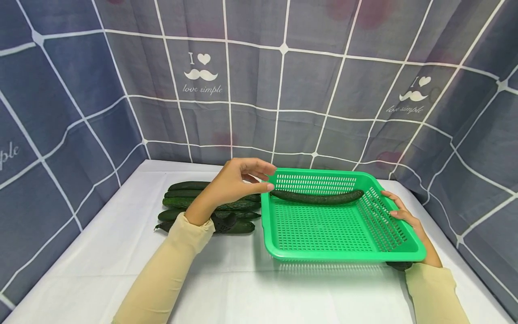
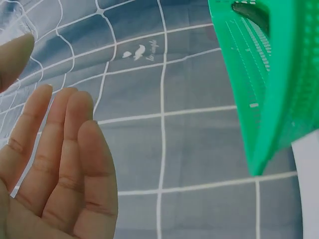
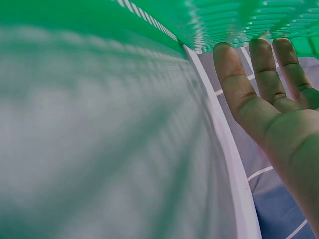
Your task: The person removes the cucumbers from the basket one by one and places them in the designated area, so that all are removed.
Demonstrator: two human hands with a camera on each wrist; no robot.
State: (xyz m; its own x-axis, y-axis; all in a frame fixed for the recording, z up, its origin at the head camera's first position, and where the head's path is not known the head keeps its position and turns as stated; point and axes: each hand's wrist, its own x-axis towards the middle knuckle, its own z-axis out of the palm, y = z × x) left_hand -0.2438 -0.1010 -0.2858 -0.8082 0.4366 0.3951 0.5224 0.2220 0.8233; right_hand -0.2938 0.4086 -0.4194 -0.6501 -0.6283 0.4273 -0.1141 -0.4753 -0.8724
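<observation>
A green plastic basket with slotted walls stands right of centre on the table. One long dark cucumber lies inside it along the back wall. My right hand grips the basket's right rim; in the right wrist view several fingers reach up against the basket's outer side. By the left rim hovers my left hand, thumb and fingers apart with nothing between them. The left wrist view shows that hand's palm and loosely bent fingers apart from the basket. Several cucumbers lie side by side beneath the left forearm, partly hidden.
A white cloth covers the table. Behind and on both sides hangs a grey-blue checked curtain with white lines and print. Dark wrist devices sit under both wrists.
</observation>
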